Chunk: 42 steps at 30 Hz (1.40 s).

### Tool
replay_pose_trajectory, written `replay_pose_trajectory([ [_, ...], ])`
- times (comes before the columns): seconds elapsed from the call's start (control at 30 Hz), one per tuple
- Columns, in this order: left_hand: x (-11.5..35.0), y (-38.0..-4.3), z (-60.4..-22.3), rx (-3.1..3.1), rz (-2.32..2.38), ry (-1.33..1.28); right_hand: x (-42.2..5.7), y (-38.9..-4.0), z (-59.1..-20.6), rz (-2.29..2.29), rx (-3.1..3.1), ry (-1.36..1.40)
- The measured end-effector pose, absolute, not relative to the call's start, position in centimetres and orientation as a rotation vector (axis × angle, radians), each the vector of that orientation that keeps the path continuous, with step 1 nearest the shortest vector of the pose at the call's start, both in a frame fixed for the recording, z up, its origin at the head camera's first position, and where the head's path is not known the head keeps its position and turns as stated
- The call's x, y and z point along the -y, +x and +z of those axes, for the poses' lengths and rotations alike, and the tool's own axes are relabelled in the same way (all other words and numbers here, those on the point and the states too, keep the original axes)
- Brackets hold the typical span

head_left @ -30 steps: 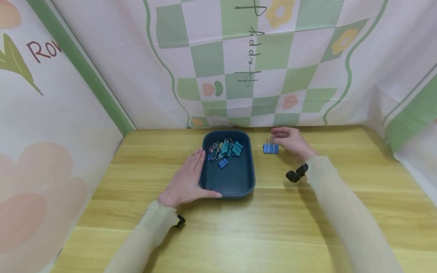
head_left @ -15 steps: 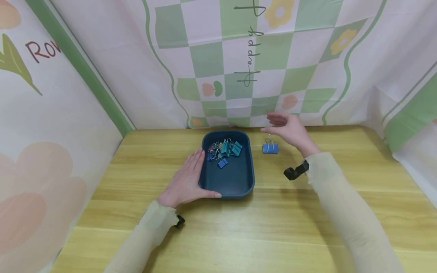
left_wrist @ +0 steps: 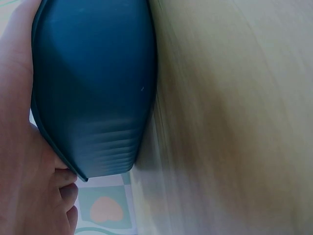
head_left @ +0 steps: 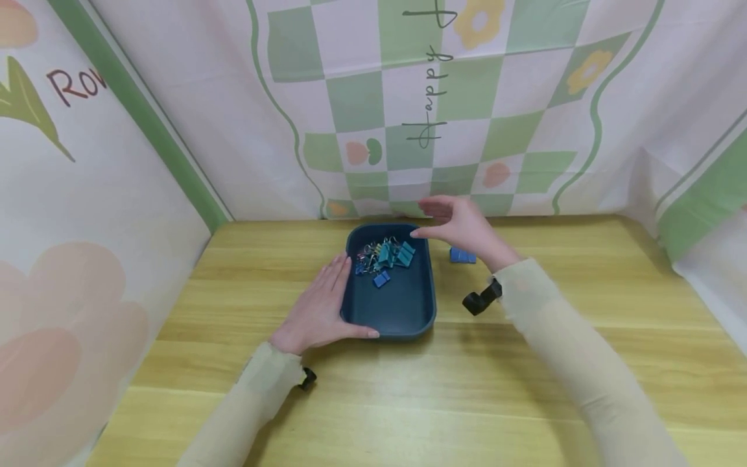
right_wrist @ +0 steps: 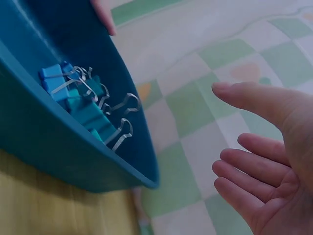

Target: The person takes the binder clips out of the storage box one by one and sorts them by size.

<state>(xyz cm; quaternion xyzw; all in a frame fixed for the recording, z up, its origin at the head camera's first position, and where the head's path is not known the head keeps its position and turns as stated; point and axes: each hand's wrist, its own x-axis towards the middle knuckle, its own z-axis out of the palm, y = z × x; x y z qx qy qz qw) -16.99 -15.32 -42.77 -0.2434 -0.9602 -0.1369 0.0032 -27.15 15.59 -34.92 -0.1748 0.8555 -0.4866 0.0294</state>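
Observation:
A dark blue tray [head_left: 403,318] sits on the wooden table, with teal binder clips [head_left: 386,255] and a small blue binder clip [head_left: 381,279] heaped toward its far end. My left hand [head_left: 318,305] rests along the tray's left side, fingers straight and thumb at the near rim. My right hand [head_left: 461,227] hovers at the tray's far right corner, fingers apart from the thumb. Nothing is between them in the right wrist view, where the clips' silver handles [right_wrist: 128,134] stand up. A larger blue binder clip [head_left: 463,255] stays on the table, its handles hidden behind the right hand.
The wooden table [head_left: 467,395] reaches to a patterned curtain [head_left: 408,155] hanging along its far edge. More printed cloth [head_left: 105,227] closes off the left side. A black wrist mount [head_left: 482,299] juts out from the right sleeve.
My right hand has let go of the larger blue binder clip, risen, then moved left to the tray. That clip stays in place, and the left hand and tray have not moved.

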Motion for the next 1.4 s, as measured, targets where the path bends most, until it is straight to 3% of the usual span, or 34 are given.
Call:
replay_pose_trajectory([
  [0.8,15.2,-17.1,-42.9,3.007,-0.406,-0.778,-10.8,-27.2,-37.8,-1.278,-2.646,-0.671],
  [1.4,15.2,-17.0,-42.7,3.010,-0.417,-0.762,-11.2,-28.3,-38.7,-1.259,-2.678,-0.659],
])
